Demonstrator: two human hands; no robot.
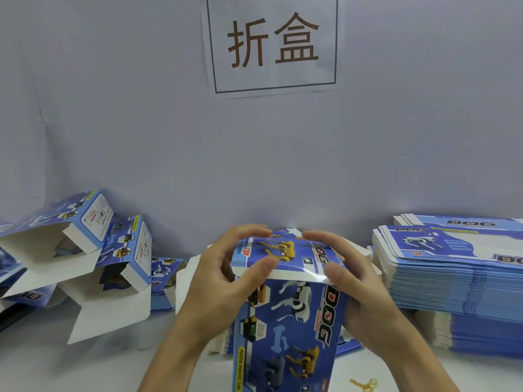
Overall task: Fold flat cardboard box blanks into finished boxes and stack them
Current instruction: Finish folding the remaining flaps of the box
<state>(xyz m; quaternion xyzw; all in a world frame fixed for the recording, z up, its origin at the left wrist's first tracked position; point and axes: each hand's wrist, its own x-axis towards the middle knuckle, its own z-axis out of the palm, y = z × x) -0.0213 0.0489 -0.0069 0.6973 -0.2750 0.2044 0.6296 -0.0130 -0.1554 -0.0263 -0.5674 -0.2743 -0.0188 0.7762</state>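
Box [285, 315] stands upright in front of me, centre of the table [119, 363], held between both hands. My left hand [223, 275] curls round its left top edge, thumb pressing the lid flap [280, 253]; my right hand [356, 281] grips the right top corner the same way, fingers arched over the flap and thumb on its fold line. I judge the card light and thin, stiff only along its creases, so it will buckle if I squeeze mid-panel; the corners and fold lines are the places to hold. The glossy print looks slippery, so thumbs should press flat.

Blanks [452, 267] lie in a tall flat pile at my right, well apart from the folded boxes [93, 250] heaped loosely at my left.

The box's bottom is cut off by the frame, so I cannot tell whether it is closed. The flap's tuck tab is hidden behind my fingers. A small yellow thing [365, 384] near the lower edge is too blurred to name.
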